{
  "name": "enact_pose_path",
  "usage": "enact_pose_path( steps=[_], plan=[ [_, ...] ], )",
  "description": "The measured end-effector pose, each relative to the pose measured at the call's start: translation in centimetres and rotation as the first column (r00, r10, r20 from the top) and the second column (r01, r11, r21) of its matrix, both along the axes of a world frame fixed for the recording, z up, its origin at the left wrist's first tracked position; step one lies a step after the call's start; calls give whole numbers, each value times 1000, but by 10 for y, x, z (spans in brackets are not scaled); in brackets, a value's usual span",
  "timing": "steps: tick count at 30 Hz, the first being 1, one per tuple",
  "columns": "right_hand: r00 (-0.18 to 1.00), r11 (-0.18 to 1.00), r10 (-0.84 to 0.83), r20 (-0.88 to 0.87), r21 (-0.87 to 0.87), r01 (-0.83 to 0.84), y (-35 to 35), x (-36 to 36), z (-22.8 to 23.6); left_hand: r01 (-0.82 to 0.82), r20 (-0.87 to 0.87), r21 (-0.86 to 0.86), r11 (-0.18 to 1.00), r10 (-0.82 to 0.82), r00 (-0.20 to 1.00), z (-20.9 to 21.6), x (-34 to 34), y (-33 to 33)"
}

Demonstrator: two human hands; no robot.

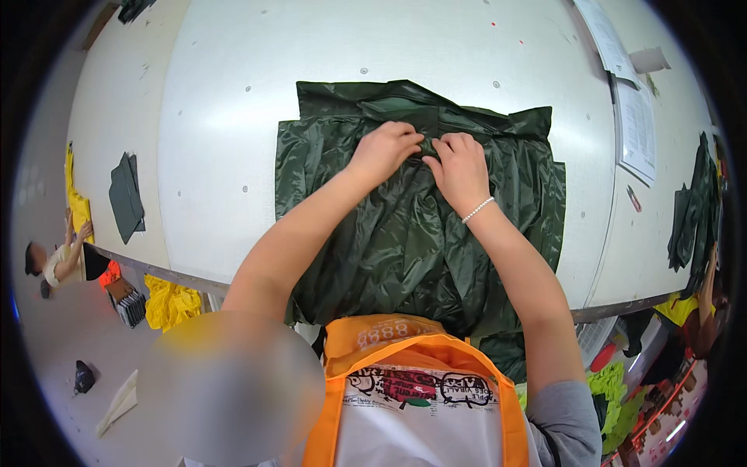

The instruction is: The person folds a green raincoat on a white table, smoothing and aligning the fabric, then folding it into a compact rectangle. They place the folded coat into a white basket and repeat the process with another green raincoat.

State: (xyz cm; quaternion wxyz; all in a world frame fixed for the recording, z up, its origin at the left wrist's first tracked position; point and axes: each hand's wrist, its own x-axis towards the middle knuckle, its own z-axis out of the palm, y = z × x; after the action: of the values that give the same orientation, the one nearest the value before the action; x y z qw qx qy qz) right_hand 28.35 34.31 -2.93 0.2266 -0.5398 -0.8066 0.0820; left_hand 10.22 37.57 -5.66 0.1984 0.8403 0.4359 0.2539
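Observation:
A shiny dark green garment (389,233) lies crumpled across the table in front of me and hangs over its near edge. Its fabric looks thin and waterproof, with a folded flap (482,121) along the far side. Close together just below that flap are both my hands. With its fingertips, my left hand (385,153) pinches the green fabric. My right hand (461,173), a beaded bracelet on its wrist, grips the same garment a little to the right, thumb toward the left hand. Whatever small part lies between the fingertips is hidden.
Dark green cut pieces (127,198) lie on the white table (226,47) at left. To the right are printed sheets (636,128), small thread snips (634,198) and more dark green fabric (691,210). A person (66,265) handles yellow fabric at far left; yellow cloth (173,302) sits below the edge.

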Motion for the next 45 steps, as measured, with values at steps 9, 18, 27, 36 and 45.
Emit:
enact_pose_path(
  steps=[9,18,27,36,45],
  plan=[
    [992,843,-60,-109,-537,-8,66,20,-2,-3,-169,170,985,32,985,22,18,8],
    [991,1000,7,133,-10,-6,35,1,-6,-124,-30,-489,863,125,992,24,6,72],
    [993,1000,15,120,-13,-13,27,5,-19,-42,-325,1,999,40,945,12,16,107],
    [990,957,-6,138,-287,46,92,16,-1,326,-530,236,915,-160,833,47,-4,114],
    [974,872,-173,145,-436,220,127,14,6,-70,-455,56,996,87,886,28,-35,116]
  ],
)
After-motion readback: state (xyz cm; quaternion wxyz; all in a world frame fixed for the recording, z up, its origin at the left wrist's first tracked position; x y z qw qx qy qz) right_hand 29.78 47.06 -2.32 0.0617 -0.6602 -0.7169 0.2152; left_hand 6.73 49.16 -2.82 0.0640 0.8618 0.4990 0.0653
